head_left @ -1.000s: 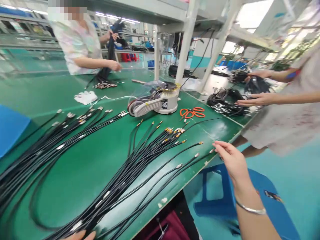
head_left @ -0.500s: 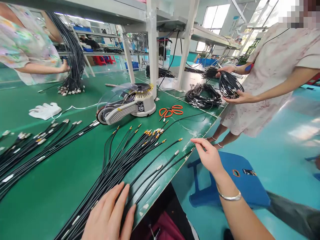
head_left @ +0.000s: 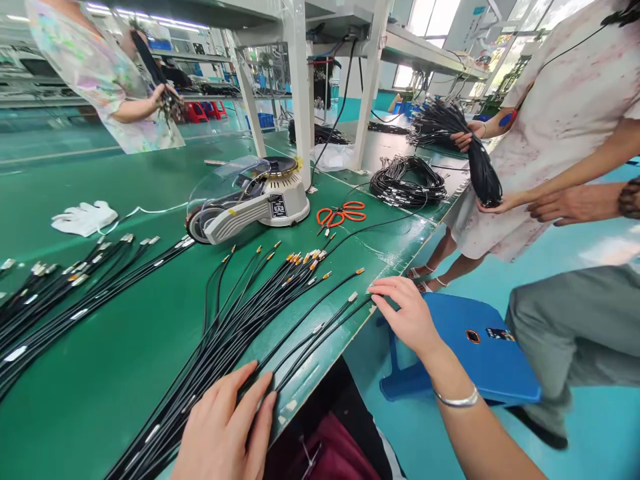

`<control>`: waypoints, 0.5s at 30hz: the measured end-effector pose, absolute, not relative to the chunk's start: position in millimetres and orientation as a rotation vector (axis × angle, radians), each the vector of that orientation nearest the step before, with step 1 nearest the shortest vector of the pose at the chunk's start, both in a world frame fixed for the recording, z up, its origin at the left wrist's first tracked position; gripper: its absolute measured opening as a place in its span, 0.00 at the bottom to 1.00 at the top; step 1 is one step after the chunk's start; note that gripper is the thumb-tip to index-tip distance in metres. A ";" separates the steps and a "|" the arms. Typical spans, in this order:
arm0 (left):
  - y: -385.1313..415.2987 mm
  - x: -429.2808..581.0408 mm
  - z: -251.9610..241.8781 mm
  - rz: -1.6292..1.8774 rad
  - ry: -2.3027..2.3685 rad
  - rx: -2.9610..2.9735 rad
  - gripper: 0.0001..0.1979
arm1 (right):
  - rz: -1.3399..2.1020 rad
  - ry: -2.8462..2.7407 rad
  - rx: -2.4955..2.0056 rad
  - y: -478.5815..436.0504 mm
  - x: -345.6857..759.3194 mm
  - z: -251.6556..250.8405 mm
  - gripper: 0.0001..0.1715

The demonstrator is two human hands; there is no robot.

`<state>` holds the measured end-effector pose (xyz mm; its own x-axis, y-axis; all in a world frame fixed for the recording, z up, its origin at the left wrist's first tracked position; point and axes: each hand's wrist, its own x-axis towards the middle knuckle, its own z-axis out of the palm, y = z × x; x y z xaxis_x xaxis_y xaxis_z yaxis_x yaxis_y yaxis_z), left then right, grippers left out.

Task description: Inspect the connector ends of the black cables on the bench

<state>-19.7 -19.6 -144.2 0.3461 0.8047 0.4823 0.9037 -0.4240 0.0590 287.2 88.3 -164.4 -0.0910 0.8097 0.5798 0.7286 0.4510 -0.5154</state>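
Note:
My left hand lies flat with fingers stretched out on a fan of black cables near the front edge of the green table. The cables end in gold and silver connectors pointing away from me. My right hand reaches to the table's right edge, fingers extended, its fingertips touching the connector end of one outer cable. A silver bracelet sits on that wrist.
A second cable bundle lies at left. Behind stand a tape dispenser, orange scissors, a white glove and a cable coil. People at right and far left hold cable bundles. A blue stool stands below my right hand.
My left hand came onto the cables and now presses them. My right hand moved in from the table edge to touch an outer cable's end. The person at right lifted a coil.

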 end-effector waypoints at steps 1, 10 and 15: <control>-19.7 -18.8 -142.8 -0.674 -1.552 -2.380 0.14 | 0.112 -1.840 -1.306 92.6 286.9 -163.4 0.08; -18.2 -17.4 -133.9 -0.790 -1.398 -2.362 0.14 | 0.203 -1.783 -1.294 98.7 286.8 -166.1 0.10; -23.8 -10.5 -138.3 -0.786 -1.533 -2.371 0.14 | 0.163 -1.851 -1.316 98.9 291.3 -165.0 0.13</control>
